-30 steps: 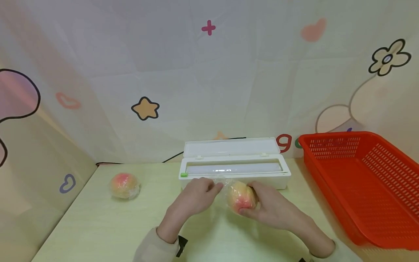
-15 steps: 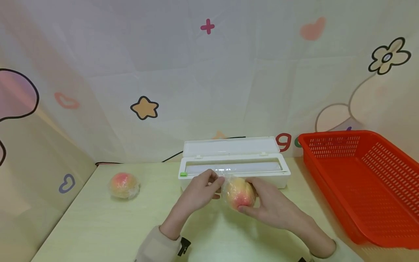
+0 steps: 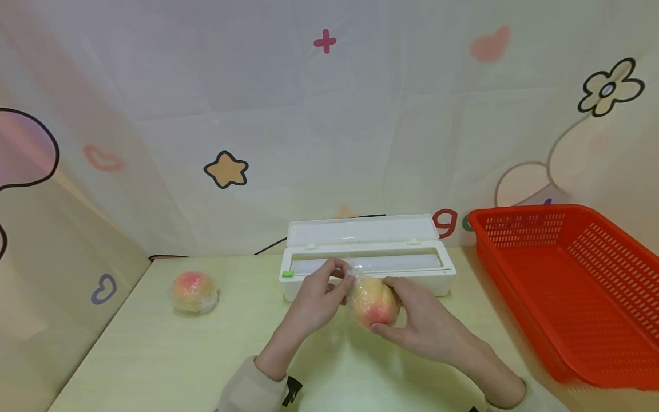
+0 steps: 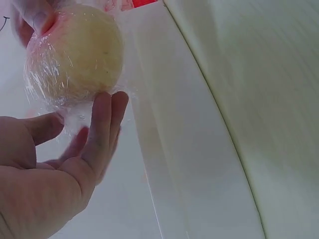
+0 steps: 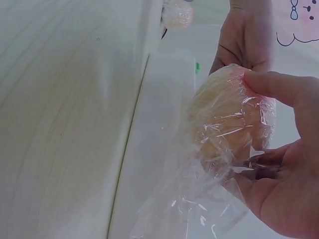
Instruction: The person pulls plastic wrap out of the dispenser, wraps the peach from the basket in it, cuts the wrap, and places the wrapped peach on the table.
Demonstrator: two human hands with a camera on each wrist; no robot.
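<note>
A yellow-pink peach (image 3: 368,303) wrapped in clear cling film is held just above the table, in front of the white cling-film box (image 3: 417,280). My right hand (image 3: 385,304) grips it from the right, thumb (image 5: 279,87) on its near side and fingers behind. My left hand (image 3: 342,280) is against the peach's left side and pinches the loose film (image 4: 75,119) between thumb and fingers. The right wrist view shows more crumpled film (image 5: 199,199) hanging under the peach (image 5: 224,119). The box lid (image 3: 360,232) stands open, showing the roll inside.
A second film-wrapped peach (image 3: 194,292) lies at the left of the pale wooden table (image 3: 154,355). A large empty red plastic basket (image 3: 592,320) fills the right side. A patterned cloth backdrop rises behind the table, and a black cable runs behind the box.
Both hands have lifted the peach slightly and carried it toward the box. My left hand has moved up against the peach, drawing the film in.
</note>
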